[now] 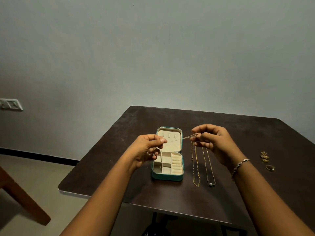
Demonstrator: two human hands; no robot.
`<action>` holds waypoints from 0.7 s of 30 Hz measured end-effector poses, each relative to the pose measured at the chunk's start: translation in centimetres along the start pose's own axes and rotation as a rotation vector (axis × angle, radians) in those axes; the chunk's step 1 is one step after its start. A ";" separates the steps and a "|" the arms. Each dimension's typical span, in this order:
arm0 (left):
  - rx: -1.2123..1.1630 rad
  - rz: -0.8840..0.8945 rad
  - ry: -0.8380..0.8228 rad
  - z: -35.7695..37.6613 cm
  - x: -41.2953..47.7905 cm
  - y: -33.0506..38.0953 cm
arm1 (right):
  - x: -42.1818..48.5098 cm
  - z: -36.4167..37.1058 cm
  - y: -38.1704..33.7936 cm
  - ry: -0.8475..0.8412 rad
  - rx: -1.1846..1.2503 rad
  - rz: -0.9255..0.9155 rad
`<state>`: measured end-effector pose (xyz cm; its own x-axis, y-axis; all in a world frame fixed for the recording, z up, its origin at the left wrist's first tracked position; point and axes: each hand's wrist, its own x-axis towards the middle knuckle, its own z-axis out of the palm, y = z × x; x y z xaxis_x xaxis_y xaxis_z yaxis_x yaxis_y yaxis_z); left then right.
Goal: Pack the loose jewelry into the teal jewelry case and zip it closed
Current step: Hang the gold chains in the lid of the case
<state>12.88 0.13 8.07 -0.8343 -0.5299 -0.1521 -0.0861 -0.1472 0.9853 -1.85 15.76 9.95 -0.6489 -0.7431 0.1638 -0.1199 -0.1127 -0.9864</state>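
The teal jewelry case [167,177] lies open on the dark table, its cream lid flat behind and cream compartments in front. A thin chain [177,139] is stretched taut above the lid. My left hand [146,150] pinches one end of it and my right hand [214,142] pinches the other. Two gold necklaces lie lengthwise right of the case: a plain one [196,167] and one with a pearl-like bead [208,169]. Their upper ends sit under my right hand. Several gold rings [265,160] rest at the table's right side.
The dark table [119,167] ends at its left and near edges close to the case. A wooden chair leg [22,196] stands on the floor at left. My right wrist wears a silver bracelet [239,166]. A wall switch [11,104] is at far left.
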 end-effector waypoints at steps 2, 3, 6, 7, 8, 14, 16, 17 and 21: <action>0.053 -0.004 0.021 0.0 0.0 -0.1 | 0.0 -0.2 -0.1 0.014 0.042 0.013; 0.074 -0.007 0.031 0.0 0.1 -0.1 | 0.0 -0.3 -0.2 0.018 0.055 0.017; 0.129 -0.019 0.049 -0.1 0.1 -0.2 | -0.2 -0.7 -0.4 0.027 0.057 0.021; 0.143 -0.023 0.052 -0.2 0.1 -0.2 | -0.2 -0.8 -0.4 0.030 0.052 0.022; 0.159 -0.027 0.054 -0.3 0.2 -0.2 | -0.3 -0.9 -0.4 0.035 0.046 0.024; 0.244 -0.049 0.053 -1.0 0.3 -0.2 | -0.6 -2.1 -0.5 0.062 0.010 0.027; 0.273 -0.043 0.051 -1.3 0.3 -0.1 | -0.7 -2.5 -0.5 0.071 -0.007 0.024; 0.288 -0.040 0.048 -1.5 0.3 0.0 | -0.8 -2.8 -0.5 0.075 -0.018 0.024; 0.351 -0.033 0.044 -2.0 0.2 0.2 | -0.9 -3.9 -0.4 0.081 -0.058 0.025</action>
<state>13.76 -1.70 8.05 -0.8044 -0.5660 -0.1804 -0.3015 0.1273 0.9449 -4.15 18.97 10.24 -0.7107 -0.6889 0.1424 -0.1448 -0.0548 -0.9879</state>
